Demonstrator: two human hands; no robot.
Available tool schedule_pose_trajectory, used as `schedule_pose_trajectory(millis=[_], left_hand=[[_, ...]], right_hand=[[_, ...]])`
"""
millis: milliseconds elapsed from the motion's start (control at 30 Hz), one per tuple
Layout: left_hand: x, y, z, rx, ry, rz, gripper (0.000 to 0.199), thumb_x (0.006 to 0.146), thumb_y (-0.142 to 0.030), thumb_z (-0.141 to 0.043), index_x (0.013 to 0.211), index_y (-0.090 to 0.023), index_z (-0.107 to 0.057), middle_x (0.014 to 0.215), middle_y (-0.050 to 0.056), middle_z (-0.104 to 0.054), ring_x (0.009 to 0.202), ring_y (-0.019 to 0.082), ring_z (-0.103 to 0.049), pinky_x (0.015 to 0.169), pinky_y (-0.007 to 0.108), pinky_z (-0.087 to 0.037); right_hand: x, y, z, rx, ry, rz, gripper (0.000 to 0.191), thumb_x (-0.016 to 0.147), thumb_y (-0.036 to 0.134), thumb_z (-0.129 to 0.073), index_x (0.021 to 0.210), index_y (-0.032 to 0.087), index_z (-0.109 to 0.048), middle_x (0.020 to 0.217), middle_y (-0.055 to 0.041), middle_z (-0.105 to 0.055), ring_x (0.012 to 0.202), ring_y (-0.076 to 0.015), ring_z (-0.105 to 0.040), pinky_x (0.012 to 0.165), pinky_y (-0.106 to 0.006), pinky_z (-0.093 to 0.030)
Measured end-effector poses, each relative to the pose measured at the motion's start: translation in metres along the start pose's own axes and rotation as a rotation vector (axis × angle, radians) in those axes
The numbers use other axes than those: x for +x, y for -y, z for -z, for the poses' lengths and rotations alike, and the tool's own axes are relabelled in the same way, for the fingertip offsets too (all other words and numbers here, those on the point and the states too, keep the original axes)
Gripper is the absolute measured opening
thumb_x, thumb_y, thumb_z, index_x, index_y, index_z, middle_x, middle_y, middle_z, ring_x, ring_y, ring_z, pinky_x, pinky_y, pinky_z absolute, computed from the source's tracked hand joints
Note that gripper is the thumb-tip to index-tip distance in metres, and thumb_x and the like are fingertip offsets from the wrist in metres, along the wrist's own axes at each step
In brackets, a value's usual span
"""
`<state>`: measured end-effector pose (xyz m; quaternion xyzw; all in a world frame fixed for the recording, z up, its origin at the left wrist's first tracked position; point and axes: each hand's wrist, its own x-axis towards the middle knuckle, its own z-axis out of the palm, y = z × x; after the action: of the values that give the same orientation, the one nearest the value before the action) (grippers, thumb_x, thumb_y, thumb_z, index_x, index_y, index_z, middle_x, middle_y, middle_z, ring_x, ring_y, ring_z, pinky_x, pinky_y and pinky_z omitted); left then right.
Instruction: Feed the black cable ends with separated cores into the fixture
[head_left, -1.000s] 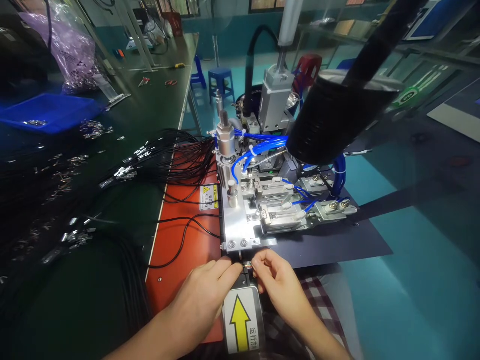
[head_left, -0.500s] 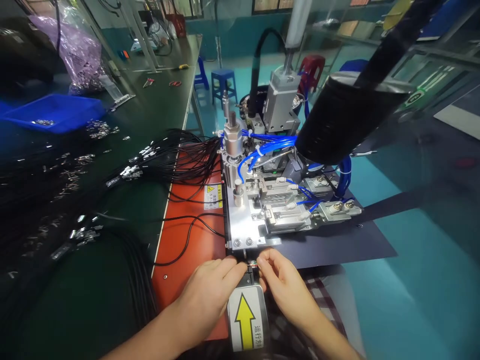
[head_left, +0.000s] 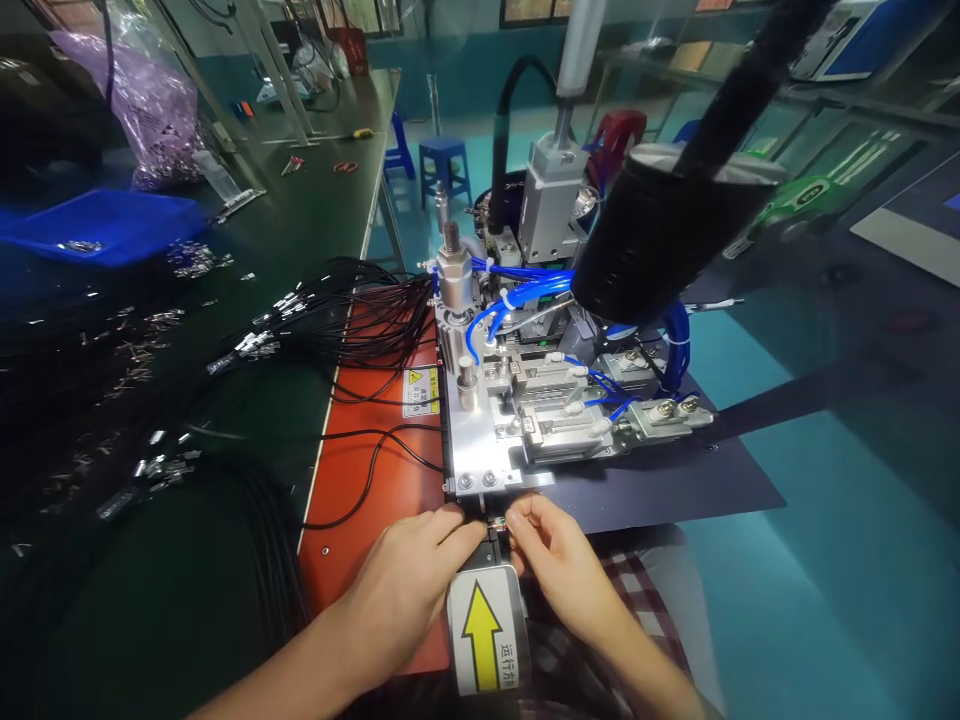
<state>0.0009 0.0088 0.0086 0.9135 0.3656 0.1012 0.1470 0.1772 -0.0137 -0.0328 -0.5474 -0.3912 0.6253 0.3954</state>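
My left hand (head_left: 409, 560) is closed at the front of the metal machine (head_left: 480, 430), thumb and fingers at a narrow black track (head_left: 489, 552). What its fingertips hold is hidden. Just to the right, my right hand (head_left: 559, 555) pinches the end of a small piece with thin coloured wires (head_left: 498, 523), which lies between the two hands. Below them a white label with a yellow arrow (head_left: 482, 635) covers the track's near end.
Black cables (head_left: 367, 310) with metal ends run from the dark green table (head_left: 330, 220) over the red plate (head_left: 352, 480). A blue tray (head_left: 112, 225) stands at the left. A black cylinder (head_left: 660, 240) hangs over the machine's right side.
The view has shifted slightly, so the machine and both hands appear a little further left. Both hands keep nearly the same pose at the track.
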Motion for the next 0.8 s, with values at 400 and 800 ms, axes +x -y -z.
schedule_pose_trajectory(millis=[400, 800], left_hand=[[-0.059, -0.008, 0.021, -0.071, 0.126, 0.482, 0.027, 0.083, -0.008, -0.039, 0.104, -0.021, -0.051, 0.093, 0.005, -0.06, 0.086, 0.019, -0.06, 0.076, 0.03, -0.05], [-0.058, 0.008, 0.04, 0.651, 0.213, 0.266, 0.046, 0.07, 0.009, -0.035, 0.097, -0.015, -0.064, 0.107, 0.012, -0.062, 0.08, 0.023, -0.062, 0.068, 0.034, -0.053]], right_hand=[[0.0, -0.002, 0.001, 0.006, 0.034, 0.016, 0.03, 0.086, 0.044, -0.051, 0.069, 0.02, -0.047, 0.056, 0.006, -0.047, 0.05, -0.0133, -0.049, 0.054, -0.026, -0.037], [0.002, -0.003, 0.002, -0.009, 0.037, 0.051, 0.03, 0.084, 0.045, -0.052, 0.067, 0.02, -0.048, 0.054, 0.0052, -0.049, 0.051, -0.0144, -0.049, 0.054, -0.027, -0.037]])
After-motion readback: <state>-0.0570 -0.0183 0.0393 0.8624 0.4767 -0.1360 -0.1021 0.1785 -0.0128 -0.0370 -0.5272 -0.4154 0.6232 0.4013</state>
